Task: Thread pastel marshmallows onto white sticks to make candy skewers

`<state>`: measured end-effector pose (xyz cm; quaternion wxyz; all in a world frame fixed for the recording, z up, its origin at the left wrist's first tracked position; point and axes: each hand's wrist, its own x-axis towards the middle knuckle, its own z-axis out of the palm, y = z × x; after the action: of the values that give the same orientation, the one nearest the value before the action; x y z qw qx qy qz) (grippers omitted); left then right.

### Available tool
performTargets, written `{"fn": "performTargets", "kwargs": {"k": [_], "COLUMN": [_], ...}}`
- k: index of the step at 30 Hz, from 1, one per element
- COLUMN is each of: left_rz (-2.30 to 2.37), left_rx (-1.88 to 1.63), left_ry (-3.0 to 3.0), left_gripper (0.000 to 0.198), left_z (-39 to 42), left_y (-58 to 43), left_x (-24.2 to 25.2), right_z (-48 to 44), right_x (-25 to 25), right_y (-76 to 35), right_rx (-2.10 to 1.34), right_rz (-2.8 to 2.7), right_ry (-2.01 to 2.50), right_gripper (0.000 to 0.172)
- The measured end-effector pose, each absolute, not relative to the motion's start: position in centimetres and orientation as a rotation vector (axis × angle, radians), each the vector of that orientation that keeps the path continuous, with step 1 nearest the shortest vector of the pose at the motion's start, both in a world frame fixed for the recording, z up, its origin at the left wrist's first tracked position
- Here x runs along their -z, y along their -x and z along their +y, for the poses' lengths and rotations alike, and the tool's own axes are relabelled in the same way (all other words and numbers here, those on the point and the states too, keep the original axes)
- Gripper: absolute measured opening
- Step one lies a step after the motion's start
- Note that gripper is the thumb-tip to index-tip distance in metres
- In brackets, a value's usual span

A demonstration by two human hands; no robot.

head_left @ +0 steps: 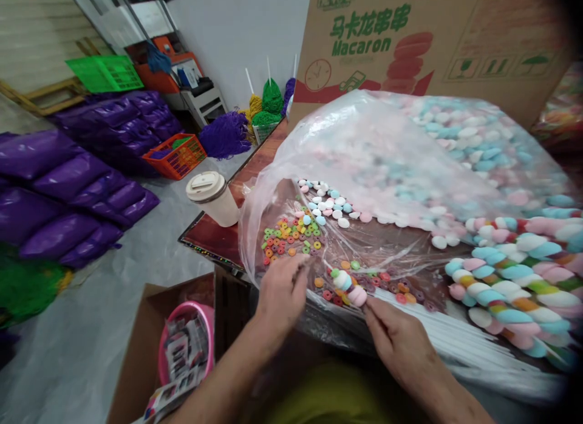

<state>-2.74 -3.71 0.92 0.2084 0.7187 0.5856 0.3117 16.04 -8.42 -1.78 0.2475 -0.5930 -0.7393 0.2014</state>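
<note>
My right hand [398,333] grips the lower end of a short candy skewer [350,288], threaded with pink, white and blue pieces and a green ring near its tip. To its left, my left hand [281,290] is closed with thumb and fingers together; whatever it may hold is hidden. Just beyond that hand lies a pile of colourful ring candies [291,231]. Behind them is a scatter of pastel marshmallow-like pieces [334,206]. More rings lie around the skewer. White sticks [449,327] lie side by side to the right of the skewer.
A clear plastic bag [346,129] of pastel pieces covers much of the table. Finished skewers [523,272] are stacked at right. A lidded cup [213,196] stands at the table's left edge. Behind rises a cardboard box [359,59]; below left, another holds a pink basin [209,327].
</note>
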Motion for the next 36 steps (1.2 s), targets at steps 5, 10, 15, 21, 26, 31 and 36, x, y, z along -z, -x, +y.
{"fn": "performTargets", "kwargs": {"k": [5, 10, 15, 21, 26, 31, 36], "left_rz": [1.72, 1.512, 1.293, 1.261, 1.249, 1.259, 1.273], "left_rx": [-0.448, -0.877, -0.993, -0.991, -1.101, -1.079, -1.095], "left_ry": [-2.169, -1.426, -0.916, -0.889, -0.76, -0.829, -0.81], "left_gripper": [0.016, 0.017, 0.03, 0.028, 0.031, 0.029, 0.028], "left_z": [-0.5, -1.3, -2.7, -2.9, -2.7, -2.8, -2.7], "left_y": [4.5, 4.0, 2.3, 2.0, 2.1, 1.8, 1.4], "left_x": [-0.1, -0.8, -1.9, -1.9, -1.6, -1.3, -1.4], "right_z": [-8.4, -8.7, -8.6, -9.1, -9.1, -8.8, -8.8], "right_x": [1.5, 0.8, 0.7, 0.5, 0.0, 0.3, 0.8], "right_y": [-16.0, -15.7, -15.2, -15.5, -15.6, -15.4, -15.8], "right_rx": [-0.589, -0.576, -0.427, -0.369, -0.381, -0.364, -0.353], "right_rz": [-2.048, -2.079, -2.109, -2.138, -2.065, -2.12, -2.15], "right_ry": [1.593, 1.6, 1.626, 1.626, 1.574, 1.577, 1.57], "right_gripper": [0.025, 0.023, 0.022, 0.022, 0.023, 0.022, 0.022]}}
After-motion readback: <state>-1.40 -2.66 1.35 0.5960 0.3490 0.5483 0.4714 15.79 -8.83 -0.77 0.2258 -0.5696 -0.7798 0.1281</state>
